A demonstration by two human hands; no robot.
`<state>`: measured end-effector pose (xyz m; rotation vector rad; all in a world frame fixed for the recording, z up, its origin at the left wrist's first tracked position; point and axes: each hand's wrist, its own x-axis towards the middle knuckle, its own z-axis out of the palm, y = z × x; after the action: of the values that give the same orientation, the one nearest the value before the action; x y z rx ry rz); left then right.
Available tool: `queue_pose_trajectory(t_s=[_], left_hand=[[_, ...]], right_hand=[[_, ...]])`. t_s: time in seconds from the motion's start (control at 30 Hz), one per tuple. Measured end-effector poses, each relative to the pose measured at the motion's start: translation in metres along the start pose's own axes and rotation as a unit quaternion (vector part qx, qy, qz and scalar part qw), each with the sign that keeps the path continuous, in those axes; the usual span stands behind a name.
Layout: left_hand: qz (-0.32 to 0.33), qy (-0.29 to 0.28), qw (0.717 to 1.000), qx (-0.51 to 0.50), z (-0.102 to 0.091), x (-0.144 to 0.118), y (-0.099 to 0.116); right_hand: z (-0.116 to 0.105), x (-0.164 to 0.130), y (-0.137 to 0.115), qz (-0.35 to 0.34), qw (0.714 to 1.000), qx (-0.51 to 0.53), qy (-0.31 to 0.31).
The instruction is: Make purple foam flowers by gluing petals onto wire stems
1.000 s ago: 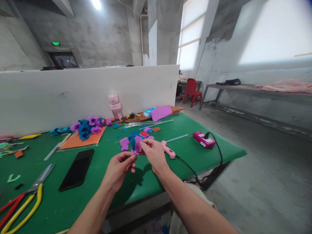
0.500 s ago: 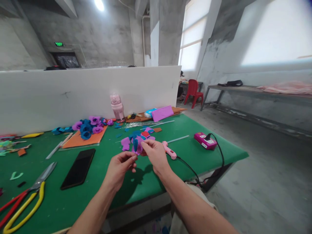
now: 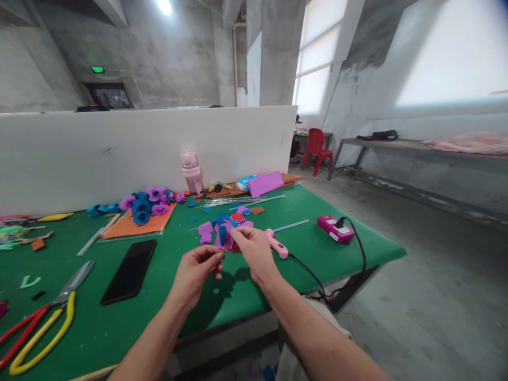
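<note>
A small paper flower (image 3: 223, 236), with a rolled blue centre and purple petals, is held between my two hands above the green table. My left hand (image 3: 200, 267) is closed, its thumb and forefinger pinching the flower at its base. With thumb and forefinger, my right hand (image 3: 254, 253) grips a purple petal on the flower's right side. Just behind lie loose purple and blue paper pieces (image 3: 205, 231) and a red piece (image 3: 237, 217). A pink glue gun (image 3: 277, 244) rests on the table beside my right hand.
Left of my hands lie a black phone (image 3: 129, 272) and large scissors (image 3: 59, 304). Finished paper roses (image 3: 145, 206) sit on an orange sheet. A pink bottle (image 3: 192, 174) stands by the white partition (image 3: 99, 159). At right is a magenta power box (image 3: 335, 229) with a cable.
The blue centre shows more openly now, as the purple petal at its right has shifted slightly outward. Both hands keep nearly the same place; the view has moved a little.
</note>
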<state>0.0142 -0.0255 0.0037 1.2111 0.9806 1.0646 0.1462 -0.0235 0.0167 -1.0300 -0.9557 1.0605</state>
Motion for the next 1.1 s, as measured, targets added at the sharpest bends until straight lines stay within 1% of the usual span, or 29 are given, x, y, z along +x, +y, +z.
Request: queue_pose_trajectory(t_s=[0.3,0.47,1.1], left_hand=[[0.008,0.003,1.0,0.005,-0.0002,-0.0002,-0.0009],[0.002,0.002,1.0,0.0,0.0007,-0.0009,0.0003],[-0.006,0.008,1.0,-0.009,0.0031,-0.0017,0.0015]], right_hand=[[0.0005,-0.002,-0.0016,-0.001,1.0,0.003,0.001],[0.0006,-0.0025,-0.0018,-0.008,1.0,-0.007,0.002],[0.0005,-0.0034,-0.0009,-0.013,1.0,0.013,0.002]])
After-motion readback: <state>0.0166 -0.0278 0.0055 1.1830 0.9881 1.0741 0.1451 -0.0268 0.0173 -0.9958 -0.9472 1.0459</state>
